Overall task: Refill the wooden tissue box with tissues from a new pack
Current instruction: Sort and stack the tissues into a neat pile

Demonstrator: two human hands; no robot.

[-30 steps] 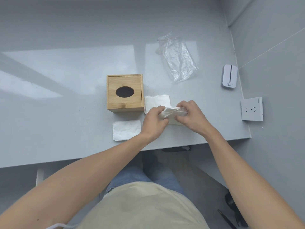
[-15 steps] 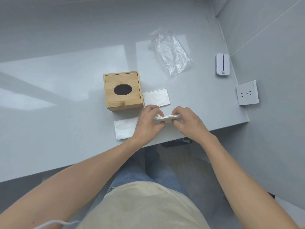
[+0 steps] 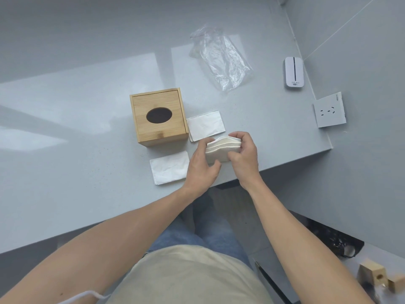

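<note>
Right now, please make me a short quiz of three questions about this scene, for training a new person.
1. True or false: the oval opening of the wooden tissue box shows a tissue sticking out.
2. What do the left hand and the right hand hold together?
A. tissue stack
B. empty plastic wrapper
3. How many flat tissue piles lie loose on the table?

Key: 1. false; 2. A; 3. two, one right of the box, one in front.
</note>
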